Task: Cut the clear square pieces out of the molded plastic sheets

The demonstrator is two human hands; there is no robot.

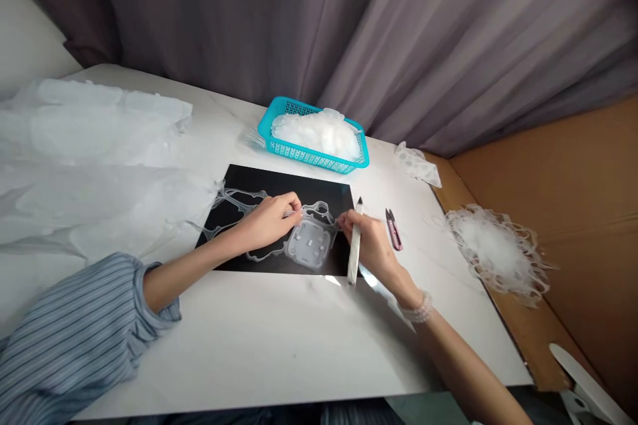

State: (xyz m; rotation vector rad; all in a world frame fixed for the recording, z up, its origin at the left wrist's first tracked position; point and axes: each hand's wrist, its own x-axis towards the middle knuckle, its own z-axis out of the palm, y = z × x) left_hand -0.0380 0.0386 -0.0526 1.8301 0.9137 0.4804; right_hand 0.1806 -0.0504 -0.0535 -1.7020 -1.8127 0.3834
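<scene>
On a black mat (249,179) lies a translucent cut-out sheet (310,246), a rounded square piece framed by thin looping strips. My left hand (274,218) pinches the sheet's upper edge, left of a small loop. My right hand (373,242) has its thumb and fingertips closed at the sheet's upper right edge. Tucked in that same hand is a pen-like tool (354,255) with a pale marbled handle and dark tip pointing away from me. Pink-handled thread snips (393,230) rest on the table, just right of my right hand.
Behind the mat stands a turquoise basket (286,151) heaped with white translucent pieces. Large translucent sheets (100,126) cover the table's left side. At right are a small perforated sheet (417,163) and a pile of lacy offcuts (491,249), beside a cardboard wall (573,199).
</scene>
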